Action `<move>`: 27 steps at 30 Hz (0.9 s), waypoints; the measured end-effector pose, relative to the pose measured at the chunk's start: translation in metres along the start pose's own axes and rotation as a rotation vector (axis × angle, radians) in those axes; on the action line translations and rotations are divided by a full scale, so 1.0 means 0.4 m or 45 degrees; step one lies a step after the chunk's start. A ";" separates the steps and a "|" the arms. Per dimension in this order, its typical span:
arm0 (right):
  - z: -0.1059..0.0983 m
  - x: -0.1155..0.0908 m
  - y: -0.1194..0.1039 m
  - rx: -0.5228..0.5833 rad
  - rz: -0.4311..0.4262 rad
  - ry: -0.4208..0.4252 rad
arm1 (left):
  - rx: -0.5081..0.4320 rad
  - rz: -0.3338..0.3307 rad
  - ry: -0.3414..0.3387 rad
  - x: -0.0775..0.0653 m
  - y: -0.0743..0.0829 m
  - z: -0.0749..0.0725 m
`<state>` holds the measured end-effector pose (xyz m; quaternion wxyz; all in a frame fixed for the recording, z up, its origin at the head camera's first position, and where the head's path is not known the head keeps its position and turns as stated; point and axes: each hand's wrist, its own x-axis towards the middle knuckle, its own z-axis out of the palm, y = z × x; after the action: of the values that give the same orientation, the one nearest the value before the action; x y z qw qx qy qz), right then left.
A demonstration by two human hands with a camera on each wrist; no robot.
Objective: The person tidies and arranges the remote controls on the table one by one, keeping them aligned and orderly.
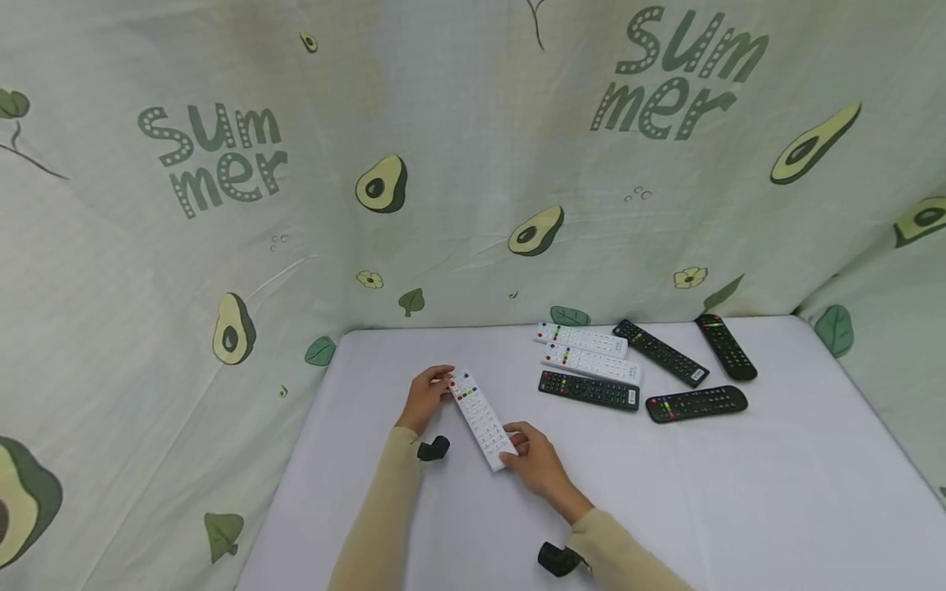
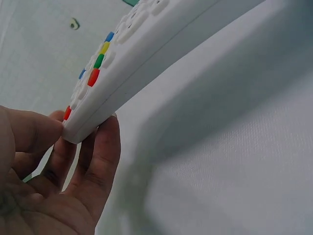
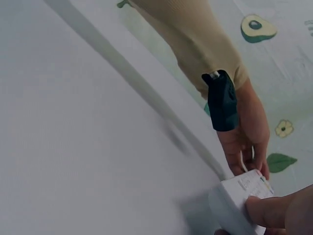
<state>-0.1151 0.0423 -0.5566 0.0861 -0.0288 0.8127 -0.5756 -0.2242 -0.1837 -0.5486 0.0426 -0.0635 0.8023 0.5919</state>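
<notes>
Between both hands a white remote control (image 1: pixel 480 419) is held up off the table, its button face upward. My left hand (image 1: pixel 427 398) pinches the far end, near the coloured buttons; in the left wrist view the thumb is on one side and the fingers (image 2: pixel 105 152) are beneath. My right hand (image 1: pixel 539 464) grips the near end, with the thumb (image 3: pixel 269 210) on the button face in the right wrist view. The undersides of the right fingers are mostly hidden by the remote.
Right of the hands lie two more white remotes (image 1: pixel 591 364) and several black remotes, among them one black remote (image 1: pixel 587 390) nearest the hands. All rest on the white-covered table (image 1: pixel 665 509). Behind hangs a cloth (image 1: pixel 458 123) printed with avocados. Each wrist carries a small black camera (image 1: pixel 433 449).
</notes>
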 end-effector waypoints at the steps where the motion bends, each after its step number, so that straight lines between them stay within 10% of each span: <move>1: 0.004 -0.005 -0.002 0.012 -0.004 -0.013 | -0.007 -0.004 -0.011 -0.003 -0.001 -0.007; 27: 0.136 -0.068 -0.044 0.271 0.015 -0.314 | 0.043 -0.108 -0.162 -0.029 -0.032 -0.101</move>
<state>-0.0799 -0.0100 -0.5547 0.1912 -0.0854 0.7306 -0.6499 -0.2104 -0.2254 -0.5470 0.1195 -0.0588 0.8046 0.5787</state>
